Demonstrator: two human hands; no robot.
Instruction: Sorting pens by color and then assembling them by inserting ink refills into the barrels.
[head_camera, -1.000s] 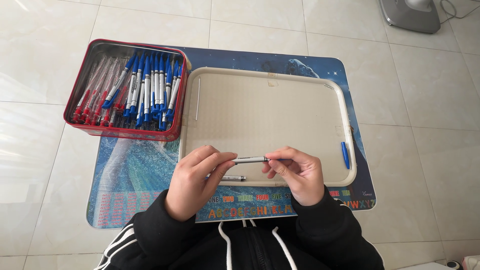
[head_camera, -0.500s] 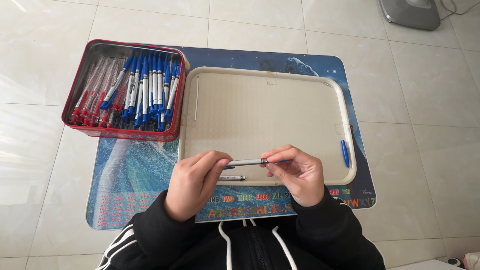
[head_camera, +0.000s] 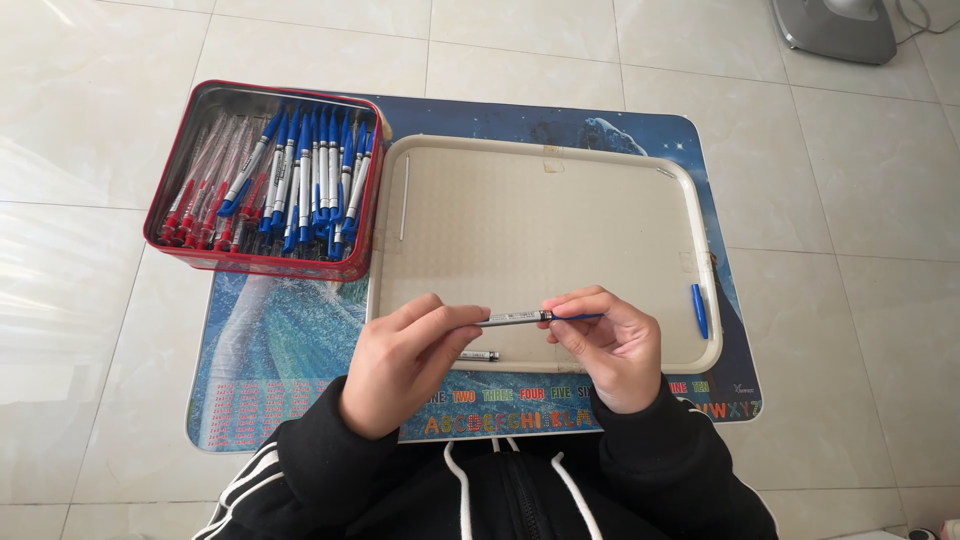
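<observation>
Left hand (head_camera: 405, 360) pinches the grey pen barrel (head_camera: 515, 318) | right hand (head_camera: 608, 345) grips its blue end (head_camera: 578, 317) — held level above the beige tray (head_camera: 545, 160) | best kept coaxial — pushed straight, no bending.

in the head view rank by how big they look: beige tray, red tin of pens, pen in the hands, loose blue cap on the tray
1. beige tray
2. red tin of pens
3. pen, held nearer the camera by both hands
4. blue cap

Tray (head_camera: 540, 215) middle open; red tin (head_camera: 262, 262) blocks left.
</observation>
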